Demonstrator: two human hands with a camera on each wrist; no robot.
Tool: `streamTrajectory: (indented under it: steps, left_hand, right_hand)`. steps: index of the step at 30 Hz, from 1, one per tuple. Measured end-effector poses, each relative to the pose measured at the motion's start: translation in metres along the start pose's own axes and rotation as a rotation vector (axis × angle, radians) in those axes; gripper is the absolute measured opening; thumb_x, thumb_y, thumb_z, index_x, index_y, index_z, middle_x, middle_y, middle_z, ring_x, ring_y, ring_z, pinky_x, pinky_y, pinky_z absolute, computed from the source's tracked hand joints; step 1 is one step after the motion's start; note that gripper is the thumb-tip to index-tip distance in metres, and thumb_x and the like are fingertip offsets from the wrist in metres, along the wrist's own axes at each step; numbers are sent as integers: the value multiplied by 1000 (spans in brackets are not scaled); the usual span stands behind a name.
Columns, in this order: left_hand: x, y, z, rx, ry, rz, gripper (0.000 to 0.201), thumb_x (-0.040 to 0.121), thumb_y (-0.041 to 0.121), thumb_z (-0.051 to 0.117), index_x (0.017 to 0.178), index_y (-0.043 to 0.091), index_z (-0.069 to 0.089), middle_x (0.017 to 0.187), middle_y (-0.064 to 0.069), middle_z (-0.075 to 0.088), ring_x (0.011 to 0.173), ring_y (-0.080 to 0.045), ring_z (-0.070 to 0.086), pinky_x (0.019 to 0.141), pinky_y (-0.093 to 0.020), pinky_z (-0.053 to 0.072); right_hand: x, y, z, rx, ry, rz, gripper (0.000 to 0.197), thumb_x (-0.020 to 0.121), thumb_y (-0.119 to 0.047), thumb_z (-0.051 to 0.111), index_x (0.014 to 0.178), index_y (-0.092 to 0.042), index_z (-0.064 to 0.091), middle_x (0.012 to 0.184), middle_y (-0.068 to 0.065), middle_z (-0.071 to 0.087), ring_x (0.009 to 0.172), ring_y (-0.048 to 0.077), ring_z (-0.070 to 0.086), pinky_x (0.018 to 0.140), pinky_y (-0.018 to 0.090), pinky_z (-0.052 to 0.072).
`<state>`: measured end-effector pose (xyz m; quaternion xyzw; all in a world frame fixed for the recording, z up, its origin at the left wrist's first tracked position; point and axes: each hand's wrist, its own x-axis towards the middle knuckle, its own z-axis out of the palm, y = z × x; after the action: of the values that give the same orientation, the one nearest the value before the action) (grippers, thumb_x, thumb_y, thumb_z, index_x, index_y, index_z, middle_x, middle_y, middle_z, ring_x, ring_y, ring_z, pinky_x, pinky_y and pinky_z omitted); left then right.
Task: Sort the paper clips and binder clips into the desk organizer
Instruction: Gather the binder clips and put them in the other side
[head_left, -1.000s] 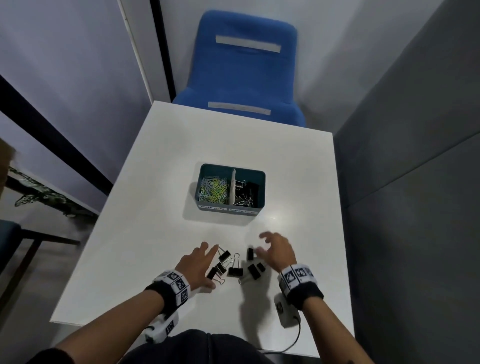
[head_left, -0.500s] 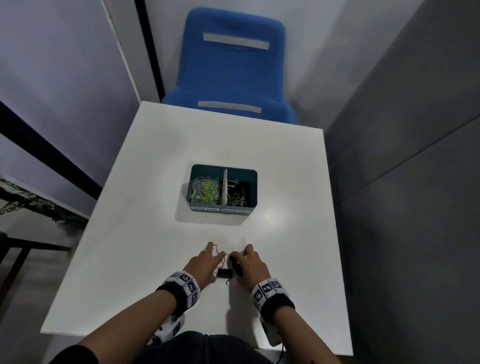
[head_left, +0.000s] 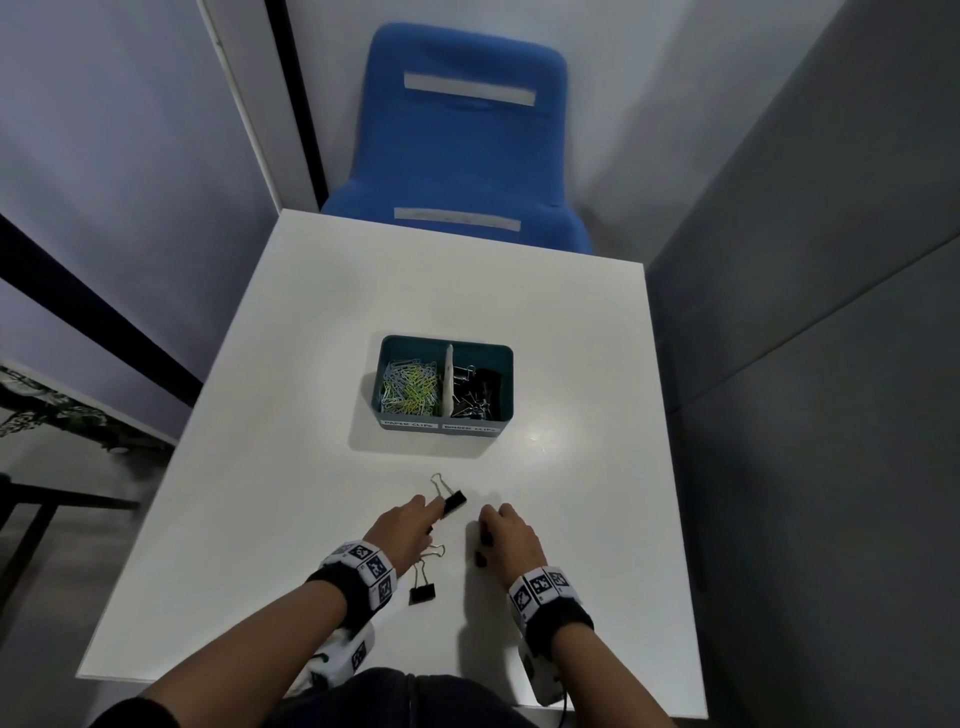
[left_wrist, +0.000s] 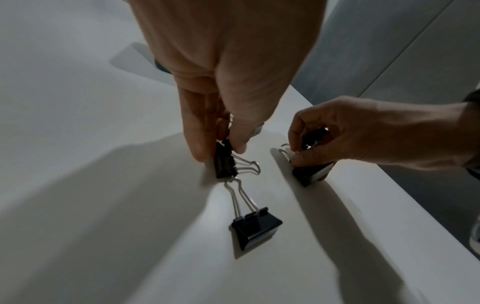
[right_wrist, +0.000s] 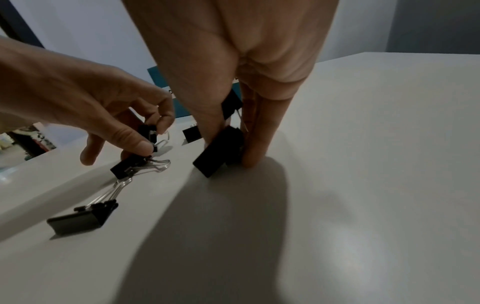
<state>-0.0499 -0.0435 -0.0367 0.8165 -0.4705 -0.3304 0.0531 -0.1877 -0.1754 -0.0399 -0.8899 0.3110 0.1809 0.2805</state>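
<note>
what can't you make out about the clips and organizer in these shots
- How many binder clips the right hand holds: its fingers cover them, every view.
- Organizer label text: too small, head view.
- Organizer in wrist views: mostly hidden behind the hands.
- Left hand clip count: fingers hide part.

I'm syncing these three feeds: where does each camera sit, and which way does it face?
Head: worn on the head, facing forward and down at the table, the organizer, both forearms and both hands.
Left wrist: along the left hand, whose fingers pinch a binder clip; the right hand shows too.
Right wrist: along the right hand, gripping binder clips; the left hand is opposite.
Shared: all show the loose binder clip.
</note>
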Motion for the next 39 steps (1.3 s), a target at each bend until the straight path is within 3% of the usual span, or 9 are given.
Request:
streamTrajectory:
  steps: [8, 12, 14, 20, 25, 28, 31, 36, 39]
  left_hand:
    - [5, 25, -47, -93, 200, 136, 9, 88, 17, 55, 90, 19, 46, 92, 3, 52, 74, -22, 53, 63, -33, 39]
    - [24, 53, -106, -113, 415, 203, 12, 92, 14, 57, 87, 22, 49, 87, 9, 53, 68, -10, 55, 57, -15, 43]
    - [36, 62, -134, -134, 485, 198, 8, 92, 16, 59, 90, 21, 53, 86, 7, 56, 69, -10, 56, 57, -18, 44]
    - [45, 58, -154, -122, 516, 154, 15, 91, 14, 61, 103, 21, 64, 95, 4, 58, 77, -13, 58, 67, -30, 50]
    - [25, 36, -95, -14, 336, 85, 7, 91, 18, 57, 96, 20, 62, 98, 2, 65, 80, -18, 62, 67, -27, 48]
    - [12, 14, -59, 87, 59, -21, 43, 88, 38, 59, 125, 19, 47, 125, -5, 51, 97, -27, 60, 74, -35, 47]
    - [-4, 1, -31, 148, -115, -33, 80, 81, 59, 61, 142, 20, 28, 133, -7, 38, 111, -29, 50, 76, -38, 42]
    - [-26, -10, 3, 250, -167, 95, 99, 76, 57, 67, 151, 32, 7, 156, -12, 11, 133, -33, 28, 90, -45, 44]
    - [-31, -9, 14, 337, -146, 199, 99, 77, 47, 71, 149, 33, 4, 159, -12, 0, 134, -35, 25, 85, -46, 46]
  right_hand:
    - [-3, 23, 0, 228, 115, 158, 7, 70, -6, 60, 75, -11, 63, 83, 7, 70, 83, 29, 64, 69, 32, 49]
    - [-9, 26, -12, 290, 179, 174, 7, 69, -5, 64, 71, -12, 65, 69, 0, 62, 71, 24, 60, 57, 22, 39]
    - [-9, 23, -23, 294, 197, 158, 11, 70, -5, 65, 75, -14, 67, 71, 0, 64, 70, 21, 59, 54, 13, 35]
    - [5, -17, -85, 280, 280, 56, 14, 79, -11, 71, 93, -13, 71, 92, 5, 73, 87, 19, 66, 72, 16, 41]
    - [33, -55, -149, 340, 421, -33, 20, 83, -11, 70, 103, -15, 68, 97, 6, 72, 82, 15, 63, 83, 25, 52]
    - [42, -70, -165, 303, 498, -83, 45, 83, -19, 70, 125, -18, 54, 112, 8, 64, 93, 23, 61, 83, 34, 51]
    - [34, -67, -151, 189, 524, -131, 50, 87, -22, 65, 132, -19, 44, 116, 9, 55, 95, 24, 56, 75, 31, 45]
    - [6, -25, -76, 14, 197, -131, 53, 89, -29, 62, 137, -23, 39, 131, 6, 50, 112, 22, 53, 86, 32, 47]
    - [-10, 4, -32, -156, -39, -112, 70, 81, -34, 67, 142, -30, 32, 144, 6, 35, 125, 27, 40, 90, 38, 49]
